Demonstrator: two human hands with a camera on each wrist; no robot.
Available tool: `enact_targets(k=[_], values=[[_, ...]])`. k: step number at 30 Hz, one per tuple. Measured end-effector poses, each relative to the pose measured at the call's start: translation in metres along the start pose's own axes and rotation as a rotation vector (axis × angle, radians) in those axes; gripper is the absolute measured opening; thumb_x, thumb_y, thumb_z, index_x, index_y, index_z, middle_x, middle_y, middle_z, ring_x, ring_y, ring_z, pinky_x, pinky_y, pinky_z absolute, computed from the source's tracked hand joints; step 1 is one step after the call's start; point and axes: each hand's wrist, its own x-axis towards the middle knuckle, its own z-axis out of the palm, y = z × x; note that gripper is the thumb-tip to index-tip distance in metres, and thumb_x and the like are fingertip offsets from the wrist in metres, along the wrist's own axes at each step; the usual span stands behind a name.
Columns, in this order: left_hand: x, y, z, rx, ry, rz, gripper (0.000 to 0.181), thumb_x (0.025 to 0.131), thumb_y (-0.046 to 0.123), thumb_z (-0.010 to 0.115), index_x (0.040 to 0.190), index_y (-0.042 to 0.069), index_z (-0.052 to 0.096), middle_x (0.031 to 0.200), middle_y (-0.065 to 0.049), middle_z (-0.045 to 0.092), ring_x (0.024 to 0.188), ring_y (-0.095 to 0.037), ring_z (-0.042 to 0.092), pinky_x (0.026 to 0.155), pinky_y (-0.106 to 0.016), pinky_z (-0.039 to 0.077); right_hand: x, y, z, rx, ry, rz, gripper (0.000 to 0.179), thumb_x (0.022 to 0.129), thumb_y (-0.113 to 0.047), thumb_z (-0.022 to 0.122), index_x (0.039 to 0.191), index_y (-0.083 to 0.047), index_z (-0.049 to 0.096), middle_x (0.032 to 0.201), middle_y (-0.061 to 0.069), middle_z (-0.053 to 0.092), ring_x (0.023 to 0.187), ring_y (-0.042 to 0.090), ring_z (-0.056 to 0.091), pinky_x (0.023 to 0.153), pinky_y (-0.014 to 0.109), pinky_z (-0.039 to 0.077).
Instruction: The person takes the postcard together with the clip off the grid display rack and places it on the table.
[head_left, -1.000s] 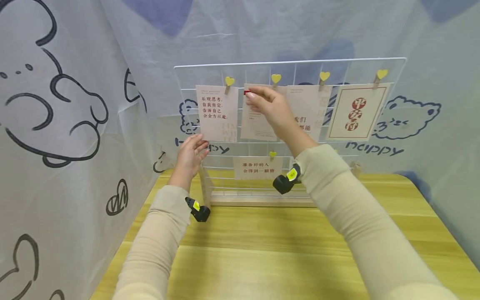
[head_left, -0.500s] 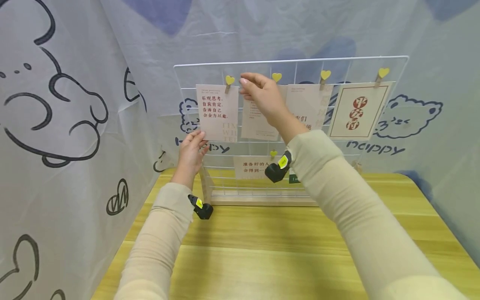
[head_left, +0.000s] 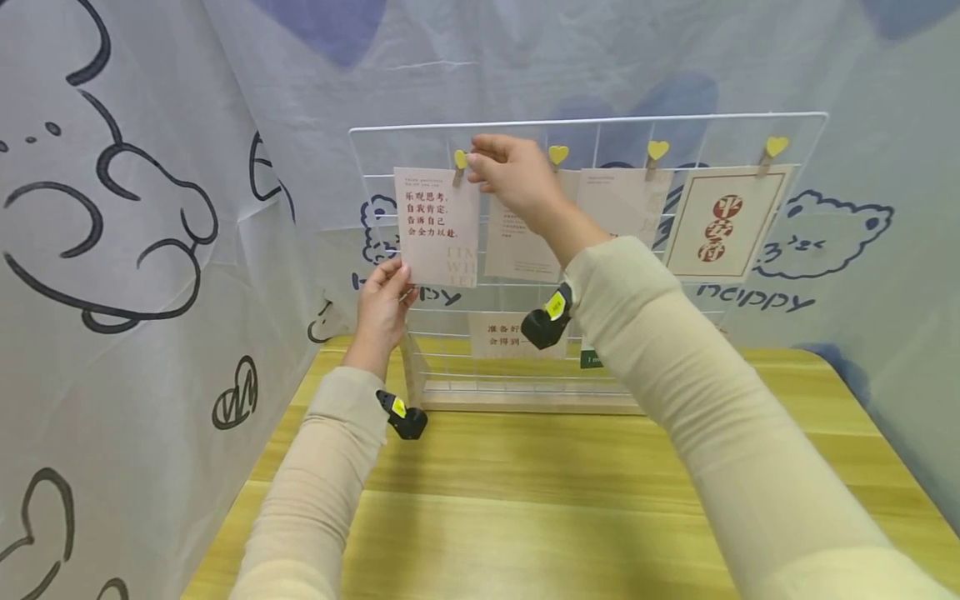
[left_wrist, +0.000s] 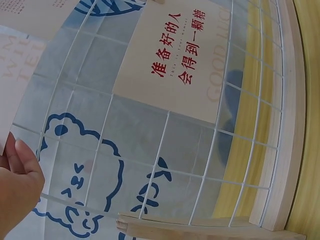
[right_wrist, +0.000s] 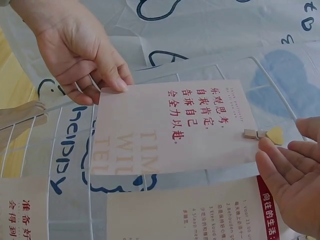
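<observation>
By its lower left corner, a pale card [head_left: 438,225] with red writing is pinched in my left hand [head_left: 384,304]; the right wrist view shows the thumb on the card's front. A wooden clothespin [right_wrist: 256,134] with a yellow heart [right_wrist: 274,135] sits at the card's top edge. My right hand [head_left: 517,179] is at this clothespin, thumb and fingers parted around the heart; the thumb tip is at or very near it. In the left wrist view, only part of my left hand [left_wrist: 19,180] shows at the card's edge.
A white wire grid [head_left: 600,122] stands on a wooden base [head_left: 525,402] on the table [head_left: 487,517]. Several other cards hang on it, including a red-bordered one [head_left: 729,225] at right and a small one [left_wrist: 170,60] lower down. A patterned cloth [head_left: 150,250] surrounds the table.
My right hand has moved left, from the card with the red strip to the heart clothespin on the left card. My left hand has shifted slightly up onto the card's corner.
</observation>
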Motion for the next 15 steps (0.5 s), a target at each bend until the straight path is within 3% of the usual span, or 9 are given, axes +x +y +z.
enact_targets(k=[9,15], values=[[0.000,0.002,-0.005,-0.004,-0.023,-0.008,0.013,0.084,0.003,0.053,0.079,0.013,0.059,0.076,0.000,0.055,0.064,-0.010,0.048,0.065,-0.019,0.044,0.009,-0.009,0.008,-0.030,-0.016,0.065,0.044,0.090,-0.014,0.046,0.131,-0.005,0.034,0.124,0.007,0.046,0.092,0.014,0.055,0.073,0.017,0.045],[-0.001,0.003,-0.008,-0.045,-0.051,-0.009,0.018,0.084,0.001,0.052,0.077,0.015,0.062,0.073,0.000,0.056,0.062,-0.009,0.049,0.063,-0.019,0.045,0.015,-0.009,0.015,-0.017,0.081,0.085,0.034,0.088,-0.010,0.049,0.121,-0.002,0.048,0.109,0.009,0.055,0.081,0.015,0.056,0.067,0.017,0.047]])
